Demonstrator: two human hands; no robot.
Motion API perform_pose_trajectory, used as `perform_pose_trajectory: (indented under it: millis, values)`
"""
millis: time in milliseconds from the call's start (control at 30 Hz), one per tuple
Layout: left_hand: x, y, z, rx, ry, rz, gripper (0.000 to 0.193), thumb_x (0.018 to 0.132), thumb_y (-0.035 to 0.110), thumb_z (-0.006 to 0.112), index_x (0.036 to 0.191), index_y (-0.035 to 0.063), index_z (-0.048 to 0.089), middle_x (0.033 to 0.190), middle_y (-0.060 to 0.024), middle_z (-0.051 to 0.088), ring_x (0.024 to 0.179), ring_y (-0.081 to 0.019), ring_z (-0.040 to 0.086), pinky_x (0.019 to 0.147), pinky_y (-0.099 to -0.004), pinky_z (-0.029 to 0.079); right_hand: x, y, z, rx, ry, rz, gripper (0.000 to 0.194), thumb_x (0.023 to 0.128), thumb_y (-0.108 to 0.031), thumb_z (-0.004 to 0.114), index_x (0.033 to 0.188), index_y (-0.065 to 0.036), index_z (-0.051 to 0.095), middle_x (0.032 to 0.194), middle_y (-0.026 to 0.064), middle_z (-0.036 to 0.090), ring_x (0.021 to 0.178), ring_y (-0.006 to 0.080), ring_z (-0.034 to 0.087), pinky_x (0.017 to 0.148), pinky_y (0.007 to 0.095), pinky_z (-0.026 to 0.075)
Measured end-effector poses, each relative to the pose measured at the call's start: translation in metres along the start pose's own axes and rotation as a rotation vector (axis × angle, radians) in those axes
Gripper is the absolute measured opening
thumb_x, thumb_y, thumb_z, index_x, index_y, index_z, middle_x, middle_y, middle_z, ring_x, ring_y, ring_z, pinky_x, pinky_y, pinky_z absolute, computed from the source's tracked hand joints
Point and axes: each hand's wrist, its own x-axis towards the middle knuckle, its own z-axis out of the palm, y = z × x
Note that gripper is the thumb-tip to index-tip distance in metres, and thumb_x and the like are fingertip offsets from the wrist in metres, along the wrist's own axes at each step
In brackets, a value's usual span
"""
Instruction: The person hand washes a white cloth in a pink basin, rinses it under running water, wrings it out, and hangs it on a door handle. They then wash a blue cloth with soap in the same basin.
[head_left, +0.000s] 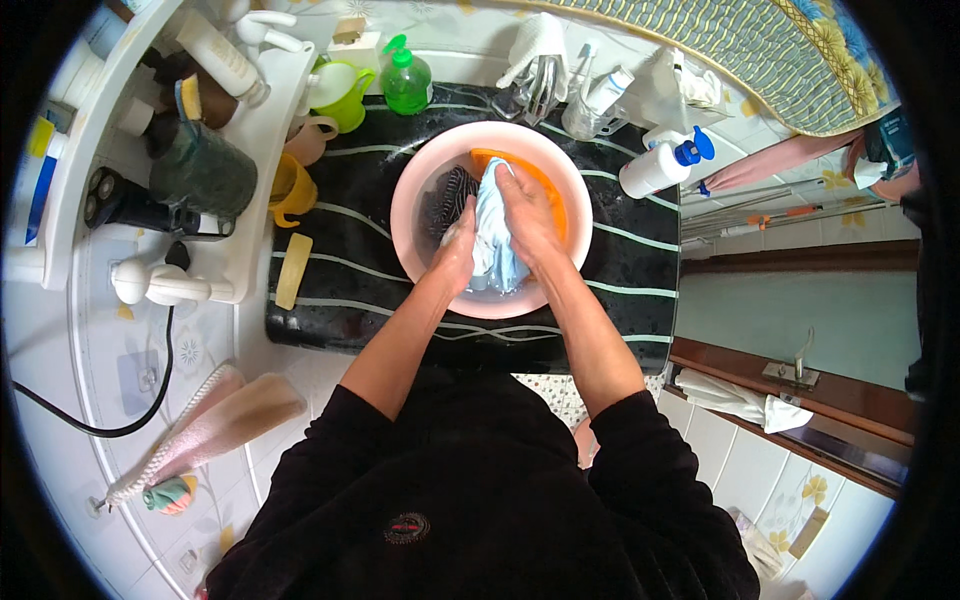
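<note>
A pink plastic basin (401, 225) with water in it stands on a black counter with wavy white lines. Over the basin, a wet light-blue cloth (495, 217) is held between my two hands. My left hand (457, 251) grips its left side, and my right hand (529, 214) has its upper right part. Behind the cloth, an orange item (557, 196), possibly a washboard, leans along the basin's right inner wall, partly hidden by my right hand. Dark patterned fabric (454, 196) lies in the water at the left.
At the counter's back stand a green pump bottle (406, 86), a lime-green cup (349, 97) and a cup with a tube (592, 112). A white pump bottle (655, 171) is at right. Leftward are a yellow cup (292, 187), a yellowish bar (293, 271) and a crowded white shelf (251, 247).
</note>
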Motion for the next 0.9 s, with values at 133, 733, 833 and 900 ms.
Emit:
perform_pose_trajectory:
  millis: [133,733,833,900]
  values:
    - [0.005,-0.009,-0.01,0.096,-0.057,-0.124,0.069,0.102,0.058,0.043,0.141,0.0014,0.05,0.136,-0.0095,0.058,0.122,-0.0197,0.055,0.104,-0.0344,0.043,0.011,0.008,0.0,-0.082,0.295,-0.136,0.038,0.104,-0.033,0.053,0.116,0.001,0.065,0.095,0.0021,0.065,0.085,0.0112,0.057,0.078,0.0284,0.047]
    - [0.007,-0.011,-0.007,-0.008,0.153,0.057,0.031,0.104,0.037,0.048,0.112,0.0104,0.062,0.102,-0.004,0.065,0.092,-0.0172,0.064,0.077,-0.0331,0.056,-0.014,0.023,0.033,-0.976,0.256,-0.341,0.03,0.092,-0.029,0.059,0.081,-0.003,0.067,0.073,0.0214,0.065,0.071,0.0438,0.065,0.064,0.0515,0.052]
    - [0.012,-0.008,-0.01,-0.609,-0.536,0.137,0.029,0.104,0.034,0.048,0.114,0.0101,0.061,0.101,-0.0047,0.065,0.09,-0.0184,0.064,0.076,-0.0338,0.056,-0.015,0.027,0.034,-1.019,0.178,-0.449,0.033,0.092,-0.031,0.057,0.078,-0.002,0.066,0.069,0.0232,0.065,0.065,0.0453,0.064,0.059,0.0531,0.051]
    - [0.013,-0.01,-0.014,-0.232,-0.074,0.024,0.026,0.104,0.031,0.048,0.114,0.0106,0.061,0.103,-0.0054,0.064,0.091,-0.0186,0.063,0.076,-0.0331,0.055,-0.016,0.03,0.036,-1.156,0.32,-0.315,0.032,0.093,-0.029,0.056,0.076,-0.003,0.065,0.071,0.0239,0.064,0.065,0.0459,0.064,0.06,0.0537,0.05]
